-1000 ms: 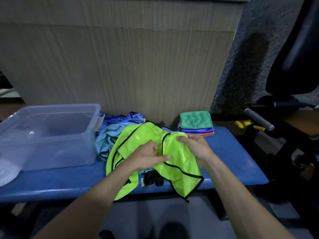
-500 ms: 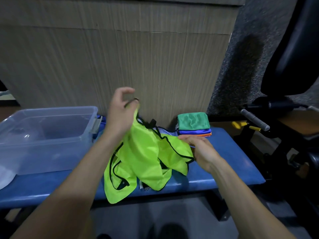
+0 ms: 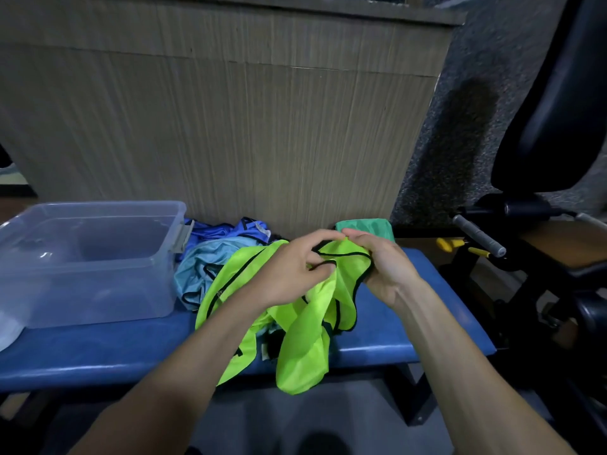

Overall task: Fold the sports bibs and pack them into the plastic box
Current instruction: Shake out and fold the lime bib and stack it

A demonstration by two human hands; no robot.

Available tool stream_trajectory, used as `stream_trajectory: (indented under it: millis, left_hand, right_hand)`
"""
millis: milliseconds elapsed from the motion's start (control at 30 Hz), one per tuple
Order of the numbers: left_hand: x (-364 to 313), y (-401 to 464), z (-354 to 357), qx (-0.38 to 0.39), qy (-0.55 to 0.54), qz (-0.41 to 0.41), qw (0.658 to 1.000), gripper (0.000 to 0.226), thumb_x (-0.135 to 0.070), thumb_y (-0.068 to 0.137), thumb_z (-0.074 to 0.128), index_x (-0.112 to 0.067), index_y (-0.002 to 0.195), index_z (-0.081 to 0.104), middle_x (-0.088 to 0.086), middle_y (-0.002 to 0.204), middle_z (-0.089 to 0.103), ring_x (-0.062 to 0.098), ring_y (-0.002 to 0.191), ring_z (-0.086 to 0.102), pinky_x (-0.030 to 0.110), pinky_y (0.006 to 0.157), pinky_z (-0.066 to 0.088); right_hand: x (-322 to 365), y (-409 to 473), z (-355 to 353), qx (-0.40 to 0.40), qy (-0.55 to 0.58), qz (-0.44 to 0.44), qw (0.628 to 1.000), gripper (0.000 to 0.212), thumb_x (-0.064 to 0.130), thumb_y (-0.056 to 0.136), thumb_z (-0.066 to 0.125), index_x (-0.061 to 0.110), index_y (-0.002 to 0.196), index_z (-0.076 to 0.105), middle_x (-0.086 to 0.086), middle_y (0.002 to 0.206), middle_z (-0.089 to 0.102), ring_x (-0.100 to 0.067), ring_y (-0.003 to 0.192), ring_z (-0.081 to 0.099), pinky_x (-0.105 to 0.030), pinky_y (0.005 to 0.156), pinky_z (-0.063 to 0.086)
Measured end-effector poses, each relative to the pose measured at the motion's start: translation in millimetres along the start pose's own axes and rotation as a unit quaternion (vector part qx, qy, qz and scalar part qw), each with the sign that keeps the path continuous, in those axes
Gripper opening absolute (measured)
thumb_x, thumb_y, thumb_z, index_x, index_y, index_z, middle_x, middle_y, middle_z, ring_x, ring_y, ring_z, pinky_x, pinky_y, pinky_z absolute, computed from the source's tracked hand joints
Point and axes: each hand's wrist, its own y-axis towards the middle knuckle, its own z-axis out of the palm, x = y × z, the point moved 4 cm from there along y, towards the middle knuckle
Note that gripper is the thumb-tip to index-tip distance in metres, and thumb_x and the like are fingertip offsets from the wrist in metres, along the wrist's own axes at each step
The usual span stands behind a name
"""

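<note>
A neon yellow-green bib [image 3: 305, 320] with black trim lies crumpled on the blue bench [image 3: 98, 353] and hangs over its front edge. My left hand [image 3: 289, 274] pinches its black-trimmed edge near the top. My right hand [image 3: 377, 261] grips the same upper part, fingers curled round the cloth. Both hands sit close together above the bench. Unfolded blue bibs [image 3: 210, 257] are heaped behind, beside the clear plastic box [image 3: 92, 257] at the left, which looks empty. A folded green bib [image 3: 377, 226] peeks out behind my right hand.
A wood-grain panel [image 3: 230, 126] rises right behind the bench. Black gym equipment with a grey-gripped handle [image 3: 479, 238] and a dark padded seat [image 3: 555, 93] stands to the right. A pale lid edge [image 3: 8, 330] shows at the far left.
My left hand has come down from its raised position and met my right hand at the bib's top. The bib has dropped back onto the bench.
</note>
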Motion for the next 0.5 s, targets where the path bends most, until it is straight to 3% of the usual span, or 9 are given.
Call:
stream_trajectory:
  millis: [100, 167, 233, 300, 400, 500]
  left_hand:
    - [-1, 4, 2, -0.040, 0.004, -0.001, 0.999, 0.032, -0.025, 0.095, 0.069, -0.039, 0.123, 0.062, -0.011, 0.051, 0.051, 0.008, 0.042, 0.034, 0.024, 0.051, 0.033]
    - [-1, 7, 2, -0.064, -0.001, -0.004, 0.998, 0.016, -0.026, 0.094, 0.070, -0.035, 0.108, 0.069, -0.009, 0.057, 0.061, 0.016, 0.048, 0.045, 0.032, 0.057, 0.044]
    - [2, 9, -3, -0.104, -0.012, -0.028, 0.994, 0.008, -0.025, 0.094, 0.069, -0.030, 0.099, 0.073, -0.006, 0.074, 0.075, 0.027, 0.068, 0.068, 0.046, 0.073, 0.057]
    - [3, 10, -11, -0.138, -0.029, -0.052, 0.989, 0.007, -0.025, 0.093, 0.069, -0.027, 0.095, 0.074, -0.001, 0.080, 0.077, 0.037, 0.081, 0.071, 0.052, 0.079, 0.055]
    - [-2, 11, -21, -0.157, -0.082, -0.076, 0.981, 0.010, -0.016, 0.093, 0.068, -0.022, 0.090, 0.076, -0.001, 0.079, 0.078, 0.024, 0.078, 0.074, 0.041, 0.075, 0.056]
    - [-8, 9, -28, -0.156, -0.097, -0.090, 0.979, 0.014, -0.013, 0.091, 0.066, -0.022, 0.087, 0.076, -0.002, 0.078, 0.077, 0.009, 0.069, 0.066, 0.028, 0.068, 0.047]
  right_hand:
    - [2, -3, 5, 0.009, -0.005, -0.005, 1.000, 0.022, 0.003, 0.098, 0.055, 0.002, 0.112, 0.072, -0.014, 0.091, 0.073, -0.022, 0.077, 0.070, -0.030, 0.063, 0.058]
    - [1, -6, 5, 0.006, -0.035, -0.005, 0.999, 0.020, 0.002, 0.097, 0.057, 0.005, 0.106, 0.074, -0.010, 0.082, 0.071, -0.020, 0.070, 0.065, -0.026, 0.057, 0.054]
    - [-3, -9, 4, -0.003, -0.083, -0.015, 0.996, 0.017, 0.005, 0.096, 0.060, 0.011, 0.098, 0.075, -0.007, 0.079, 0.068, -0.019, 0.069, 0.061, -0.026, 0.058, 0.051]
    - [-5, -14, 2, -0.012, -0.151, -0.060, 0.987, 0.012, 0.017, 0.098, 0.065, 0.018, 0.093, 0.075, -0.005, 0.083, 0.071, -0.018, 0.076, 0.063, -0.029, 0.066, 0.052]
    - [-1, -34, 12, 0.016, -0.291, -0.200, 0.935, 0.019, 0.042, 0.090, 0.073, 0.028, 0.104, 0.071, 0.003, 0.108, 0.067, -0.008, 0.093, 0.064, -0.019, 0.081, 0.050]
    - [1, -49, 29, 0.005, -0.399, -0.339, 0.852, 0.033, 0.039, 0.083, 0.082, 0.026, 0.109, 0.066, 0.009, 0.110, 0.061, -0.003, 0.100, 0.061, -0.012, 0.085, 0.045]
